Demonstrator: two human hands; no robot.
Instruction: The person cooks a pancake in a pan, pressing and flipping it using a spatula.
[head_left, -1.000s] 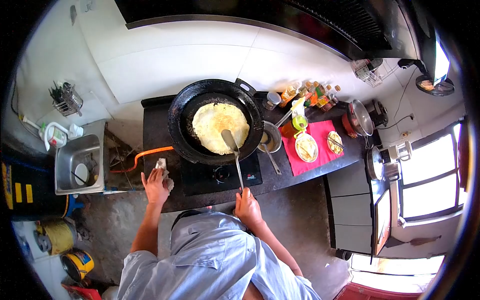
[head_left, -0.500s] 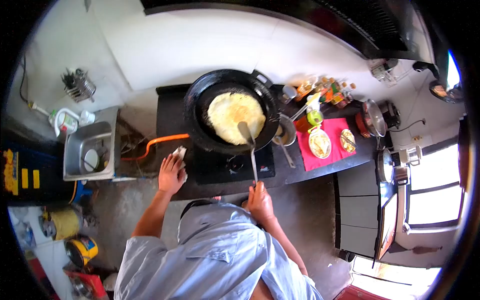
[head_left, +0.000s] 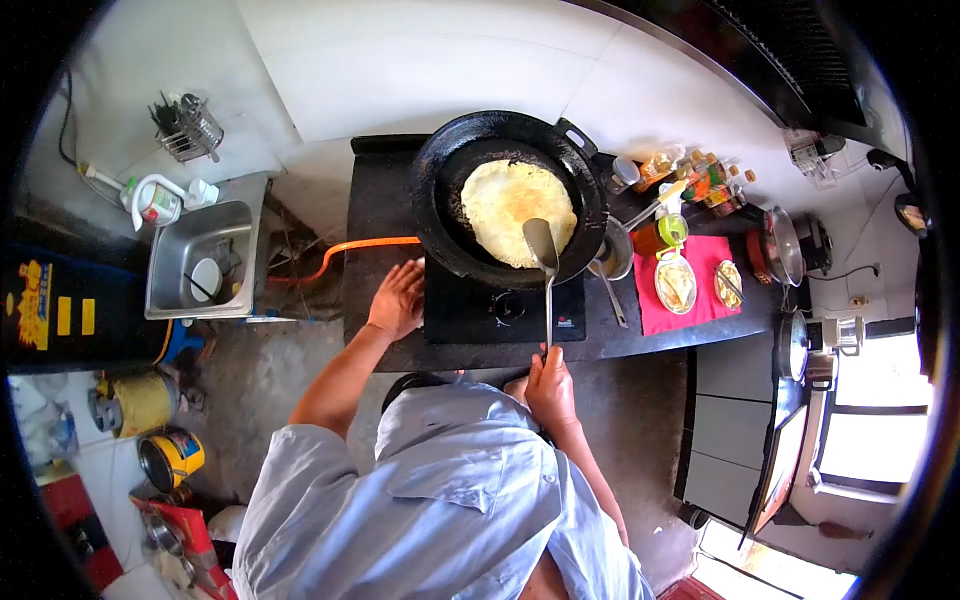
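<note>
My right hand is closed around the handle of a metal spatula. The spatula's blade lies over the lower right part of a round, pale yellow pancake, which has a light brown patch in its middle. The pancake sits in a large black wok on an induction cooker. To the left of the cooker, my left hand rests on the dark countertop with its fingers stretched out. No object shows in it; what lies under the palm is hidden.
An orange hose runs left from the wok toward the steel sink. Right of the wok are a small pot, a red cloth bearing two dishes of food, and several seasoning bottles.
The view has shifted, so the counter appears farther right and higher. A whitish crumpled cloth or paper under my left hand no longer shows. My right hand keeps hold of the spatula.
</note>
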